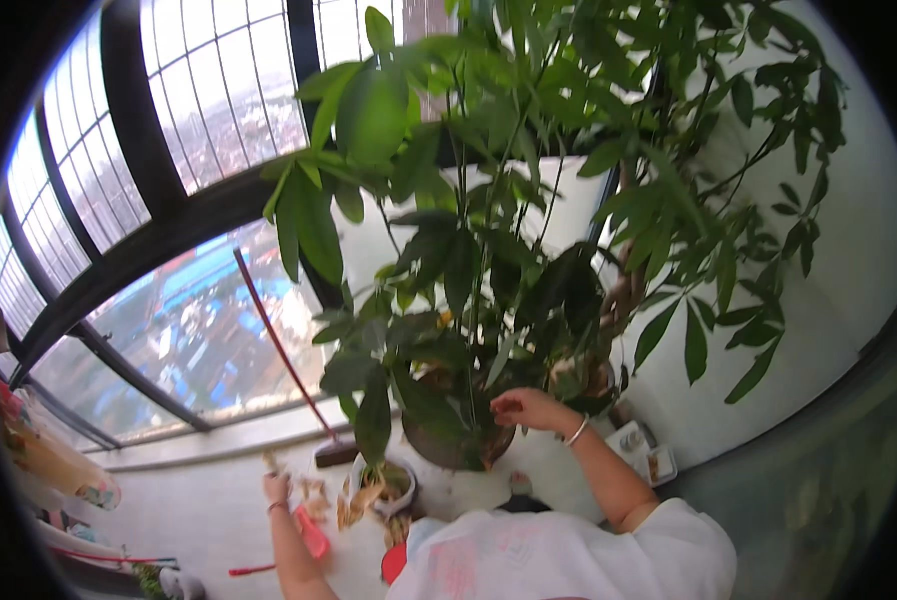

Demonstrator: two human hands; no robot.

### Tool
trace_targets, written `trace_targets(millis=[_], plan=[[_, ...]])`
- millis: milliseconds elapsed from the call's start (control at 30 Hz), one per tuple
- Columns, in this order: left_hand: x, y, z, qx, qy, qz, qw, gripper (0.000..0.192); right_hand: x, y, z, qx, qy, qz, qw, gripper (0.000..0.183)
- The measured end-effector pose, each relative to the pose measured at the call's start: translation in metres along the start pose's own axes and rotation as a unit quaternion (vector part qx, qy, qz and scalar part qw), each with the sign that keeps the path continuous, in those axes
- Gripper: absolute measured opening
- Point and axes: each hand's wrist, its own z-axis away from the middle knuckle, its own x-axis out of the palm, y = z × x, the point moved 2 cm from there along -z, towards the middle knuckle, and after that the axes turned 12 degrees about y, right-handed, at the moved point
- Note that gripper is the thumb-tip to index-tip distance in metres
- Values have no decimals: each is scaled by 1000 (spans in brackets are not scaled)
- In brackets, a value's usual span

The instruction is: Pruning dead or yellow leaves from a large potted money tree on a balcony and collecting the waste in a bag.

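Note:
A tall green potted plant (pixel 456 277) stands before me in a large round brown pot (pixel 456 448). My right hand (pixel 527 409) is at the right rim of this pot, near the lower leaves; its fingers are curled, and whether they hold something is unclear. Away to the left, my left hand (pixel 276 487) is closed on a small pale yellowish thing, perhaps a dried leaf, above the floor. Dry brown leaves (pixel 358 501) lie around and over a smaller white pot (pixel 412 480). A red dustpan (pixel 312 531) is just right of my left forearm.
A broom (pixel 287 356) with a red handle leans by the window sill (pixel 246 437). A second leafy plant with a thick trunk (pixel 624 296) stands at the right, near a white tray (pixel 662 465). At the lower left lies a thin red stick (pixel 110 556).

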Motion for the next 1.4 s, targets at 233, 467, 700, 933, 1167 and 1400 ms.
trace_targets(millis=[233, 467, 700, 933, 1167, 1400], plan=[[7, 113, -27, 30, 7, -22, 999, 85, -57, -34, 8, 58, 37, 154, 986, 29], [15, 281, 39, 89, -121, 283, 947, 63, -118, -52, 45, 2, 223, 87, 971, 39], [-65, 408, 16, 204, -94, 395, 891, 46, -202, -138, 102, -106, 295, 168, 935, 34], [-140, 522, 36, 375, -76, 388, 839, 30, -289, -186, 130, -165, 494, 167, 837, 31], [-173, 640, 96, 541, -107, 339, 762, 25, -380, -142, 92, -121, 541, 184, 812, 16], [-183, 744, 158, 735, -72, 203, 643, 21, -488, -87, 57, -76, 526, 582, 616, 33]])
